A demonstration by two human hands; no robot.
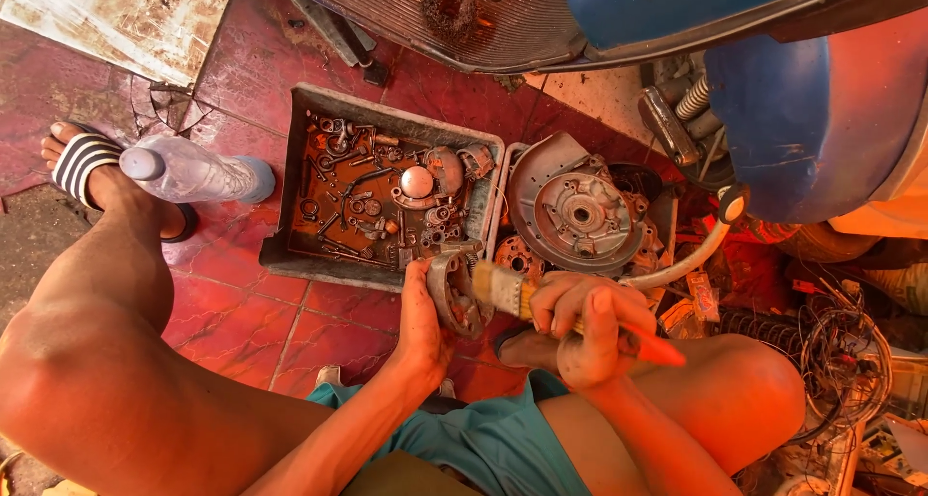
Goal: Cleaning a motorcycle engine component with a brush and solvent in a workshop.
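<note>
- bare knees and teal shorts (483, 438) are seen nearest the camera, the person being seated low over a red tiled floor (261, 312).
- a paintbrush (570, 312) is gripped by the right hand (585, 327), fingers closed around its orange handle; the long axis is laid roughly level, bristles pointed to the left, handle end to the lower right.
- the bristles are set against a small round metal part (454, 291), just below the grey tray's near rim.
- that part is clasped by the left hand (420, 327), fingers wrapped at its left side, the forearm brought up from the lower left.
- the grey tray (300, 254) is filled with rusty bolts, washers and small pieces.
- a round engine casing (575, 211) is placed just beside the tray, to its right.
- a clear plastic bottle (193, 172) is lying near the sandalled foot (87, 167).
</note>
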